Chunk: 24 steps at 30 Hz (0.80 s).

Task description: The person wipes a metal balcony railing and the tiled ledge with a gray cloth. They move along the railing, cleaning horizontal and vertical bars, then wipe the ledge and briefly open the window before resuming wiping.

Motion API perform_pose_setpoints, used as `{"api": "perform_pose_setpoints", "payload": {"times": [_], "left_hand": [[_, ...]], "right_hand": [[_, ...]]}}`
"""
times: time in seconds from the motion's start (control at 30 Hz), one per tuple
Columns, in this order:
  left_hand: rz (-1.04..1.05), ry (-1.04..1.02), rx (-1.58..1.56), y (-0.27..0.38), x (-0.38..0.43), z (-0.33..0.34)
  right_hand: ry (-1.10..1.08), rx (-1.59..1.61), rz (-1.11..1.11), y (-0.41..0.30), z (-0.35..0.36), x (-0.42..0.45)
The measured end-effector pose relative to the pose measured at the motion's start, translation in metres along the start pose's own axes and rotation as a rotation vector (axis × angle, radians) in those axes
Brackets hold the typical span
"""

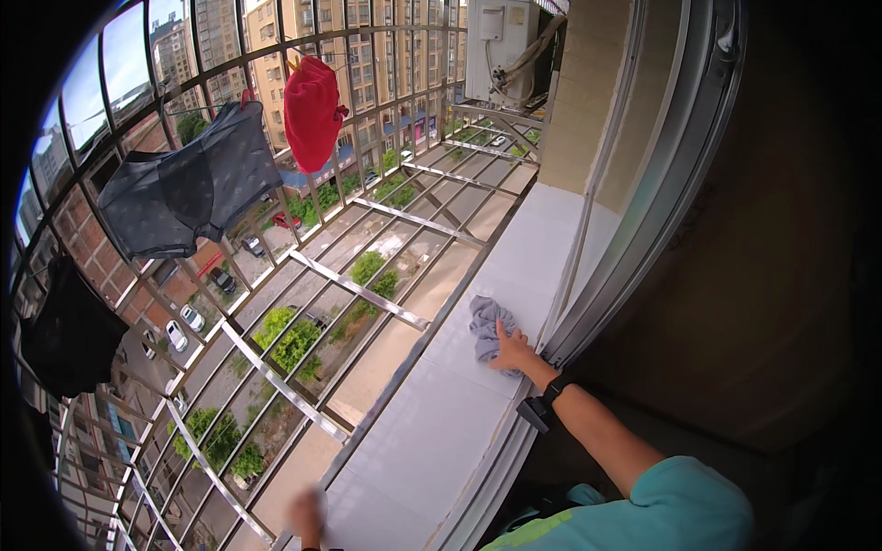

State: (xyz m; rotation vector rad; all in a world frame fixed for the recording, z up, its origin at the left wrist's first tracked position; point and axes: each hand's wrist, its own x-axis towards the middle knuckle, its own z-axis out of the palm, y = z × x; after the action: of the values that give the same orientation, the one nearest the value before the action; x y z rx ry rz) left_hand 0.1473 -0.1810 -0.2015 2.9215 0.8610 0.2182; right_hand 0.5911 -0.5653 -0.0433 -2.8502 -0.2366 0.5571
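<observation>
My right hand [513, 348] presses a crumpled grey cloth [486, 317] onto the white tiled window ledge [441, 406], close to the sliding-window track. Its fingers are spread over the cloth, and a dark band with a small black device circles the wrist. Down at the bottom edge of the view, my left hand [306, 513] is blurred beside the ledge's outer edge. Its fingers cannot be made out, nor whether it holds anything.
Beyond the ledge is a metal security cage with an open-bar floor [365, 293], high above a street. A red garment [311, 113], grey boxer shorts [193, 186] and a black garment [69, 330] hang there. An air-conditioner unit [499, 52] stands at the far end. The metal window frame [641, 255] borders the right.
</observation>
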Motion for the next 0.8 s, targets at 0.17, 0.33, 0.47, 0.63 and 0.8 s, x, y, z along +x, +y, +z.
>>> {"api": "perform_pose_setpoints", "payload": {"times": [0.17, 0.33, 0.47, 0.63, 0.8], "left_hand": [[-0.119, -0.162, 0.037, -0.002, 0.009, -0.005], [-0.11, 0.289, -0.266, 0.032, 0.006, -0.034], [-0.282, 0.269, -0.244, 0.045, 0.005, -0.044], [-0.074, -0.161, 0.361, 0.015, 0.02, -0.024], [0.215, 0.583, 0.387, 0.012, 0.02, -0.006]], "right_hand": [[-0.06, 0.017, -0.255, 0.019, 0.016, -0.025], [0.11, 0.226, -0.259, 0.027, 0.017, -0.004], [0.416, 0.074, -0.431, 0.026, 0.016, -0.001], [0.36, 0.106, -0.857, 0.057, 0.014, -0.072], [0.292, 0.183, -0.77, 0.148, -0.013, -0.141]]}}
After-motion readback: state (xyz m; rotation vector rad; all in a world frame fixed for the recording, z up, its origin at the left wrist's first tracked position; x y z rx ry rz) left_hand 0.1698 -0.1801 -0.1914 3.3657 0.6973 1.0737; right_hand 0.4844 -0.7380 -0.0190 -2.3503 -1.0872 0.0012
